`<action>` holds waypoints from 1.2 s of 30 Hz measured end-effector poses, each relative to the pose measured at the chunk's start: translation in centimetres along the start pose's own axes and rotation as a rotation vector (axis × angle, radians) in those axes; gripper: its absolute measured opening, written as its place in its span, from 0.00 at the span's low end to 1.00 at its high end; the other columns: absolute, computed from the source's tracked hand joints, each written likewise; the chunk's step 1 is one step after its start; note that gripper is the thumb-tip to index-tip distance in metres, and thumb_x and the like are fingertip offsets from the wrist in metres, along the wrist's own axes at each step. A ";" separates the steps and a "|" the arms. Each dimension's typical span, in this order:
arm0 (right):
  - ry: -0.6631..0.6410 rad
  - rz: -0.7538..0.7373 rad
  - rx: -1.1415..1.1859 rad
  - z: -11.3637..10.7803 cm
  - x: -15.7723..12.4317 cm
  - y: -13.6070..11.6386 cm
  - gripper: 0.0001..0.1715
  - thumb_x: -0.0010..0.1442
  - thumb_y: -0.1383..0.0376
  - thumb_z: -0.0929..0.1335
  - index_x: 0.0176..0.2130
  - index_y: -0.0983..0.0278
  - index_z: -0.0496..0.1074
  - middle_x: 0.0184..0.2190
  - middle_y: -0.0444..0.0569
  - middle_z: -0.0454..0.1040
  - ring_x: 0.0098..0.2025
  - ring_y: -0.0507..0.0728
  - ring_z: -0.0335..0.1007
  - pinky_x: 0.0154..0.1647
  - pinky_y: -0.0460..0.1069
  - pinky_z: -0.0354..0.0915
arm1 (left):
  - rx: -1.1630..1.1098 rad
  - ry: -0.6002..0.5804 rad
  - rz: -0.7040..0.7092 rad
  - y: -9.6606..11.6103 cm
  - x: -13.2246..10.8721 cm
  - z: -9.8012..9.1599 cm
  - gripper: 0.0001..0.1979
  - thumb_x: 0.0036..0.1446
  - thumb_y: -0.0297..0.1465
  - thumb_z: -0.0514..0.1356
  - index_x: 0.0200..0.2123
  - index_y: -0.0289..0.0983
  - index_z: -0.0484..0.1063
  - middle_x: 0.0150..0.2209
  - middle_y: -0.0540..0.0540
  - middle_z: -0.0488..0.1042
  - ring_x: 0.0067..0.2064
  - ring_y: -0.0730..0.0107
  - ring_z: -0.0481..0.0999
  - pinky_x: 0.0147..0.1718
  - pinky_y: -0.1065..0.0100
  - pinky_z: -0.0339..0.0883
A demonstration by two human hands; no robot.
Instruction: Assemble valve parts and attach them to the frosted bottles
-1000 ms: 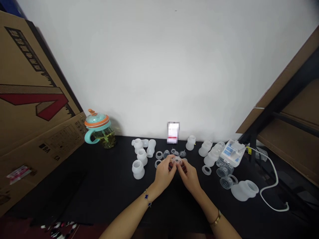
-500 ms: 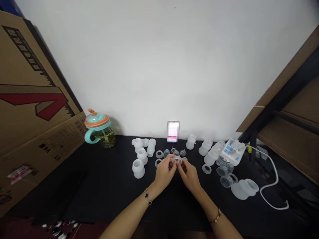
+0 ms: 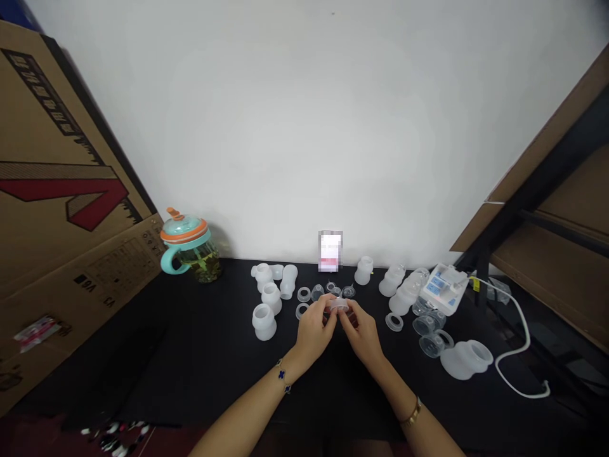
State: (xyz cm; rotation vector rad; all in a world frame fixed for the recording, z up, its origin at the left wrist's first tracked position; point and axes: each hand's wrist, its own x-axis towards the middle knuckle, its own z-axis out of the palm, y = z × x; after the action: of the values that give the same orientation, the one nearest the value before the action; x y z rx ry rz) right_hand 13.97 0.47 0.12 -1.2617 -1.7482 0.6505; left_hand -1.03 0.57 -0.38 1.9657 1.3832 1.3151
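Note:
Between the fingertips of my left hand (image 3: 314, 322) and my right hand (image 3: 359, 327) is a translucent bottle collar ring (image 3: 339, 304), gripped from both sides above the black table. Just behind the fingers lie several clear silicone nipples (image 3: 349, 291) and domed caps (image 3: 318, 292), partly covered by my hands. Two loose collar rings (image 3: 303, 294) rest left of them. One more ring (image 3: 394, 322) lies right of my right hand. Frosted baby bottles without tops (image 3: 264, 322) stand on the left, and a single one (image 3: 364, 270) stands at the back.
Capped bottles (image 3: 408, 297) lie at right beside clear caps (image 3: 432, 344), a wide bottle (image 3: 466, 360) and a white device (image 3: 445, 289) with a white cable (image 3: 527, 330). A lit, blurred screen (image 3: 330, 251) leans on the wall. A teapot (image 3: 193, 247) and cardboard box (image 3: 71, 209) are left.
The collar ring has tilted in my fingers, so its side wall now faces me more than its opening. Both hands have stayed almost in place.

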 end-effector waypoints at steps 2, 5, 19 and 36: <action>0.000 0.006 0.000 0.0 0.0 0.0 0.16 0.68 0.55 0.62 0.45 0.61 0.73 0.30 0.46 0.77 0.27 0.55 0.71 0.28 0.47 0.64 | 0.002 0.006 0.004 0.1 0.0 -0.1 0.12 0.67 0.34 0.54 0.51 0.41 0.69 0.44 0.45 0.79 0.41 0.64 0.79 0.38 0.65 0.73; -0.010 0.012 0.020 0.0 -0.1 0.1 0.17 0.68 0.54 0.62 0.47 0.60 0.73 0.32 0.46 0.77 0.28 0.55 0.72 0.29 0.47 0.65 | -0.016 -0.002 -0.017 0.4 0.1 -0.3 0.11 0.66 0.34 0.55 0.50 0.41 0.69 0.41 0.46 0.80 0.38 0.65 0.79 0.37 0.65 0.73; -0.011 0.025 0.017 0.3 -0.3 0.6 0.18 0.69 0.51 0.62 0.42 0.61 0.71 0.28 0.44 0.74 0.27 0.55 0.71 0.28 0.47 0.63 | -0.096 -0.052 -0.084 0.7 0.1 -0.4 0.14 0.66 0.36 0.55 0.53 0.41 0.68 0.38 0.47 0.80 0.34 0.66 0.79 0.34 0.66 0.72; -0.006 0.069 0.112 0.7 -0.5 1.0 0.16 0.69 0.51 0.61 0.45 0.59 0.67 0.29 0.44 0.75 0.27 0.55 0.72 0.29 0.47 0.66 | -0.151 -0.071 -0.106 0.9 0.1 -0.5 0.12 0.69 0.40 0.52 0.43 0.41 0.72 0.31 0.49 0.80 0.31 0.67 0.79 0.32 0.68 0.71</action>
State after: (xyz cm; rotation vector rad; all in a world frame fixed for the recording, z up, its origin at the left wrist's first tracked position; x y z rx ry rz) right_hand 13.87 0.44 -1.15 -1.2475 -1.6552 0.7819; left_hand -0.97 0.19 0.58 1.7974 1.2962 1.2506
